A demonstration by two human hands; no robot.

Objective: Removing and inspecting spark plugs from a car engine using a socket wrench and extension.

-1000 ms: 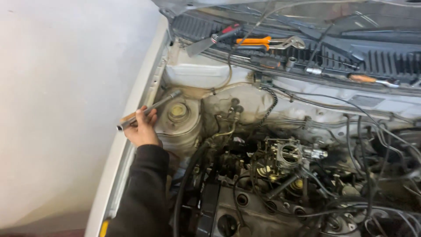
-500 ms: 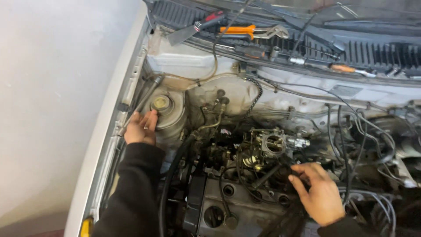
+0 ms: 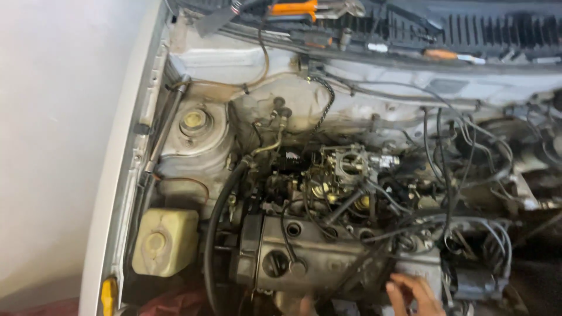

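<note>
— One hand [image 3: 413,292] is all that shows clearly, and only partly: the bottom edge cuts it off at the knuckles, so the wrist and arm are out of sight.

— Which hand?

— The right one, I'd say, down at the near edge of the engine bay. A blurred fingertip-like bit [image 3: 305,304] sits just to its left, too smeared for me to tell what it is. The left hand I can't find anywhere.

— What is the hand on?

— The grey valve cover [image 3: 328,257], dusty and oily, lying across the near middle of the bay. It has a round filler opening and dark plug leads [image 3: 374,234] crossing over it. The fingers are spread and slightly curled, resting at the cover's near right end among those leads. They grip nothing that I can make out.

— And behind it?

— The carburettor [image 3: 351,167] sits in the centre, a tangle of hoses around it. The strut tower [image 3: 196,126] is at the left side, with a yellowish reservoir [image 3: 165,241] toward the near-left corner. Orange-handled pliers [image 3: 304,8] lie on the cowl at the far edge, half cropped by the frame.
</note>
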